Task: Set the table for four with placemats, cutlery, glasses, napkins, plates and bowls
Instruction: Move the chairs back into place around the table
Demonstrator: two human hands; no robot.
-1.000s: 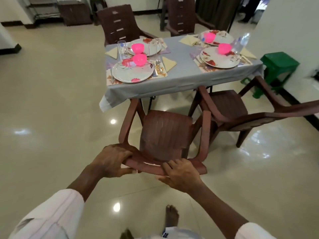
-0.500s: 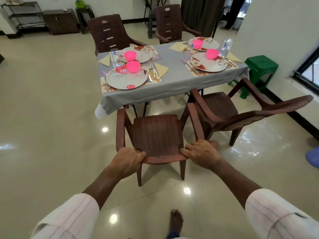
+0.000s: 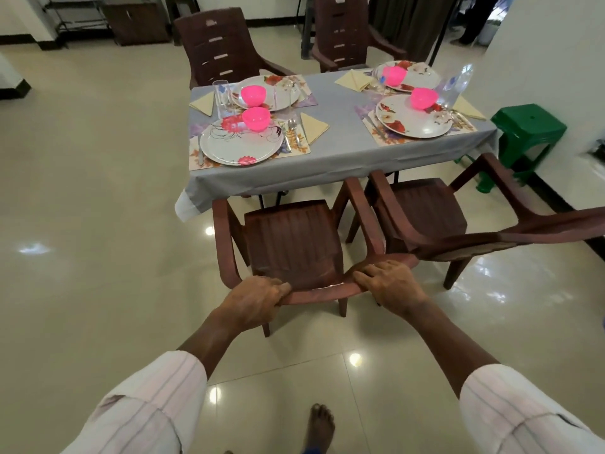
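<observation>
A table under a grey cloth (image 3: 334, 152) carries several floral placemats, each with a white flowered plate (image 3: 240, 140) and a pink bowl (image 3: 256, 118). Folded yellow napkins (image 3: 312, 127), cutlery (image 3: 292, 132) and clear glasses (image 3: 222, 98) lie beside them. A brown plastic chair (image 3: 294, 247) stands on all legs at the table's near left side. My left hand (image 3: 253, 301) and my right hand (image 3: 391, 285) both grip the top edge of its backrest.
A second brown chair (image 3: 425, 214) stands close on the right, its arm touching mine. Two more brown chairs (image 3: 219, 47) face me behind the table. A green stool (image 3: 527, 132) sits by the right wall. My bare foot (image 3: 320, 427) is on the glossy tiled floor.
The chair was tipped with its back low toward me; it now stands upright on its legs and closer to the table edge. Both hands stayed on the backrest.
</observation>
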